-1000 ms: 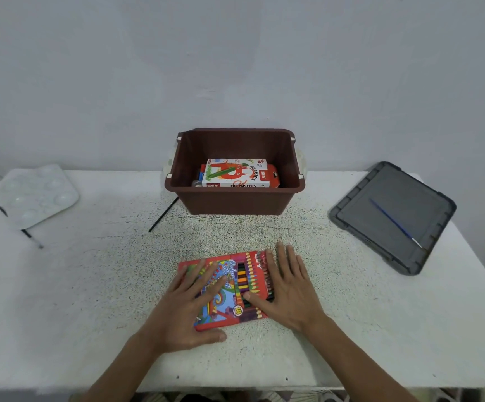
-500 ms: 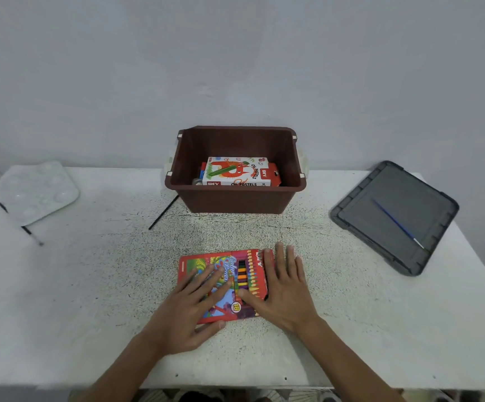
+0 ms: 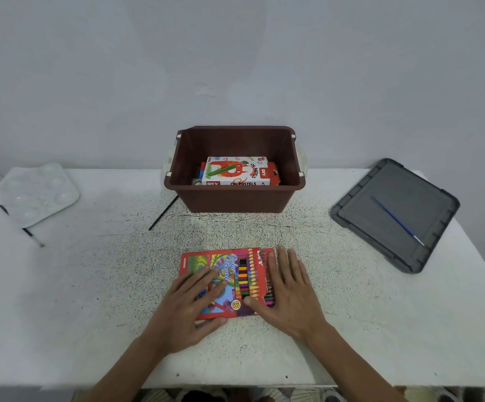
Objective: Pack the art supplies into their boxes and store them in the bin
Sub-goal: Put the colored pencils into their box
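A red colour pencil box (image 3: 229, 265) lies flat on the white table, close to the front edge. My left hand (image 3: 189, 309) rests flat on its left half with the thumb at the lower edge. My right hand (image 3: 290, 294) lies against the box's right end, where pencil tips show, its thumb on the box's face. Behind the box stands the open brown bin (image 3: 235, 201). Inside it lies a white oil pastels box (image 3: 235, 172) on top of other packs.
The grey bin lid (image 3: 380, 192) lies at the right with a blue paintbrush (image 3: 395, 219) on it. A clear paint palette (image 3: 38, 192) sits at the far left over a black brush (image 3: 32, 236). Another black brush (image 3: 163, 213) leans beside the bin's left front corner.
Both hands stay on the colour pencil box. The left hand's fingers have drawn back slightly toward me; the box has hardly shifted.
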The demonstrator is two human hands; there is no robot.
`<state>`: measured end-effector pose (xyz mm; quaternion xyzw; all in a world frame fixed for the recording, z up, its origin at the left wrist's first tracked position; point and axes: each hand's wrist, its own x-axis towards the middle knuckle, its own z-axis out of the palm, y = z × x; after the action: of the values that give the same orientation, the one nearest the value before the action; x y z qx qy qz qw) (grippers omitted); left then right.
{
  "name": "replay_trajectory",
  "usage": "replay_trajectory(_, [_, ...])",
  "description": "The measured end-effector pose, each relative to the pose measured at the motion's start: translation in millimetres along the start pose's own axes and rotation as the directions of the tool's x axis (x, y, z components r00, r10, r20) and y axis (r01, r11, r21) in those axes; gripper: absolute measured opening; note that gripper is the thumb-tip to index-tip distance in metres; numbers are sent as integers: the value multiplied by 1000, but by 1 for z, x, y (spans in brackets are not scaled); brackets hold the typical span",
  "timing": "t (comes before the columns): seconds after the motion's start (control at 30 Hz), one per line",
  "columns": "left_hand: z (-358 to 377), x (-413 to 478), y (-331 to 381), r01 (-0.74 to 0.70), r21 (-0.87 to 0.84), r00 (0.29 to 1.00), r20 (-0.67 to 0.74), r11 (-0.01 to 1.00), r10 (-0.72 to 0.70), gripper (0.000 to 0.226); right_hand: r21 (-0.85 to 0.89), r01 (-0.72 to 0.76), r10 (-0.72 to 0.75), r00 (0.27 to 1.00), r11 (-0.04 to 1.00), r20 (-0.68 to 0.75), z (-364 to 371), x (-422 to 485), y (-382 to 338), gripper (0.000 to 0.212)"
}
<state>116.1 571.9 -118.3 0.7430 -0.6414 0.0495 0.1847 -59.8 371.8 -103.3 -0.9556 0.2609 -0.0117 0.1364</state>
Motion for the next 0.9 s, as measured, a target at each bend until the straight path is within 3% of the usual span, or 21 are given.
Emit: replay_trajectory(0.9, [3, 2, -2, 11, -60, 997, 79, 998, -7, 69, -90, -19, 12, 997, 996, -80, 9, -37, -8, 112])
